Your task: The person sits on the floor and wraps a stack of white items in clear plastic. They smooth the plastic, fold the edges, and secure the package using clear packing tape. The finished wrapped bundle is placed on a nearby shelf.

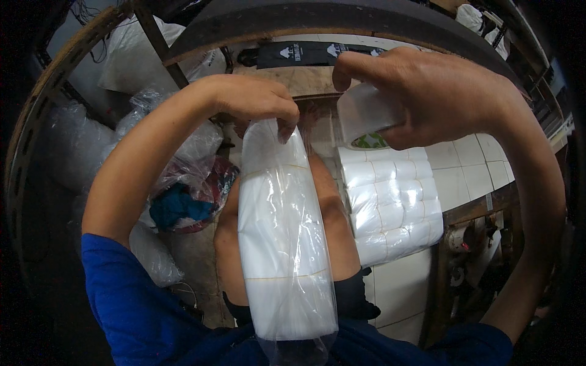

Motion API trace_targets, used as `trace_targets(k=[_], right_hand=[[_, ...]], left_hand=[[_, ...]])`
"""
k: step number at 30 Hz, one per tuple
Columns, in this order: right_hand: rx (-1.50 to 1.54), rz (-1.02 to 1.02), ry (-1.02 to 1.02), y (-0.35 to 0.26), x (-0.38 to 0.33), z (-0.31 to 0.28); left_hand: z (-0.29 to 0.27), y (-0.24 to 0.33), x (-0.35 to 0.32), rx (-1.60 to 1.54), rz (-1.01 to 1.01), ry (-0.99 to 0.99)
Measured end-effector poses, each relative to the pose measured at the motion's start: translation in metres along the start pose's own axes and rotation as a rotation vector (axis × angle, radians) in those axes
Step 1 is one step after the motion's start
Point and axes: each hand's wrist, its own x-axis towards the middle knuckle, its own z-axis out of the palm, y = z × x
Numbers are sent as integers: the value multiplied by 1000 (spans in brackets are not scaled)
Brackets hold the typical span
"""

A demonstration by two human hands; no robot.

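Across my lap lies a long bundle of folded white plastic bags (284, 235), held by two thin yellow rubber bands and covered by a loose clear plastic sleeve. My left hand (261, 99) is closed on its far end, fingers curled down over the plastic. In my right hand (430, 91) is a wide roll of clear tape (360, 116), with fingers and thumb wrapped around it. The roll is raised to the right of the bundle's far end, and part of a green label shows inside its core. Whether a tape strip runs between the hands is hard to make out.
To the right, a wrapped pack of several white rolls with rubber bands (394, 204) rests over the tiled floor (400, 293). Clear plastic sacks (146, 131) and blue cloth (180, 207) fill the left side. A dark bench edge (342, 18) arches across the back.
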Motion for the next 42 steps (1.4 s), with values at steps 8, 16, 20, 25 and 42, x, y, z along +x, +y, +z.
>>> trace_targets(k=[8,16,20,25,42], right_hand=[[75,16,-23,7,-4,4],[87,-159,167,26,-14,36],[-9,-132,109,5,-6,13],[-82,-162,279,-7,-20,10],[77,-230,207,10,-3,27]], left_hand=[[1,4,1,49,-209,14],[-10,7,27,264,-204,182],[-24,1,60,232,-333,-191],[-14,-20,51,307,-600,-514],[-7,-21,30,75,-793,-467]])
